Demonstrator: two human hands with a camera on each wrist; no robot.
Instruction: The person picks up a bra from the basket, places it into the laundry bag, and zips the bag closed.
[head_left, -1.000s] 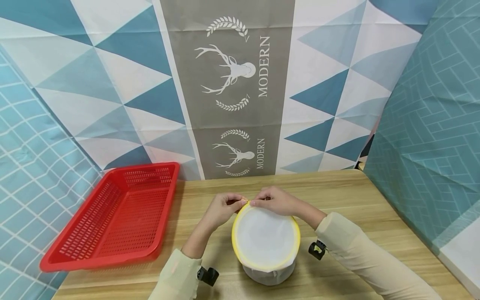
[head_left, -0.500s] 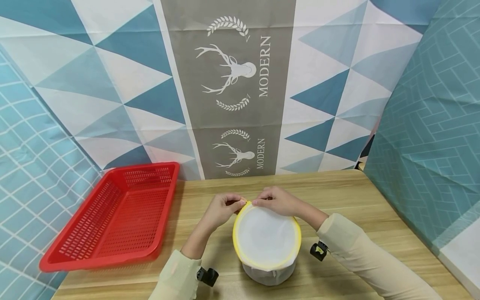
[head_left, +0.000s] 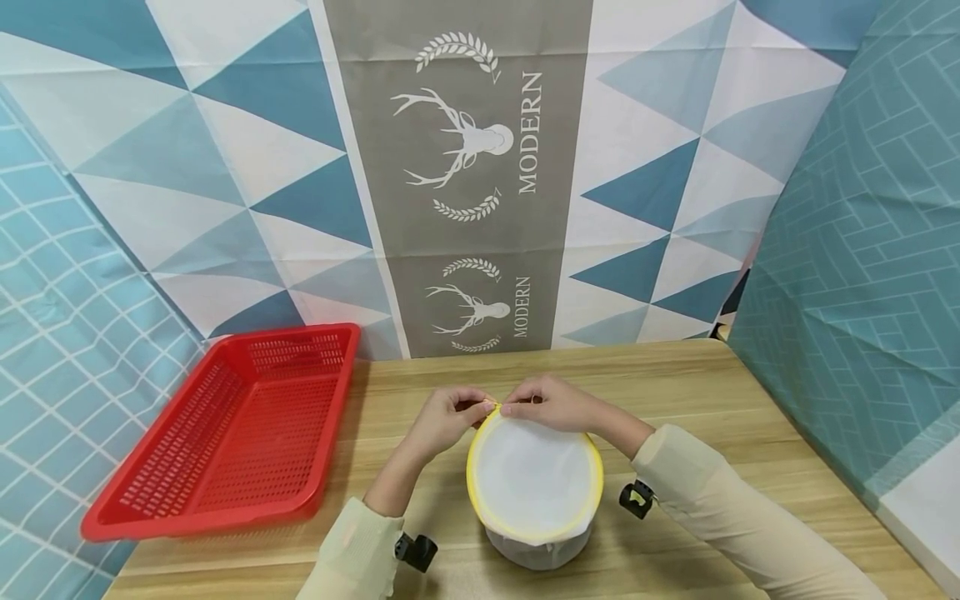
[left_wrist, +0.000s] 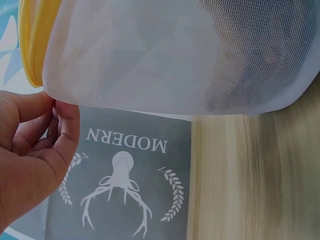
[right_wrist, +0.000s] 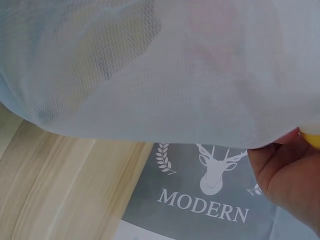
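A round white mesh laundry bag with a yellow zipper rim stands upright on the table in the head view. My left hand pinches the far edge of this rim between thumb and fingers. Close beside it, the right hand pinches the same edge, its fingertips almost meeting the left ones. In the left wrist view, the thumb and fingers of the left hand hold the bag by its corner, near the yellow zipper band. Mesh fills most of the right wrist view, where the right fingertips are partly hidden.
A red plastic basket with perforated walls stands at the left of the wooden table. Patterned cloth walls enclose the back and both sides. Each wrist wears a small black camera mount.
The bag has shifted very slightly to the right. Both hands keep their hold at the far edge, and the right fingertips moved a little away and then back toward the left ones.
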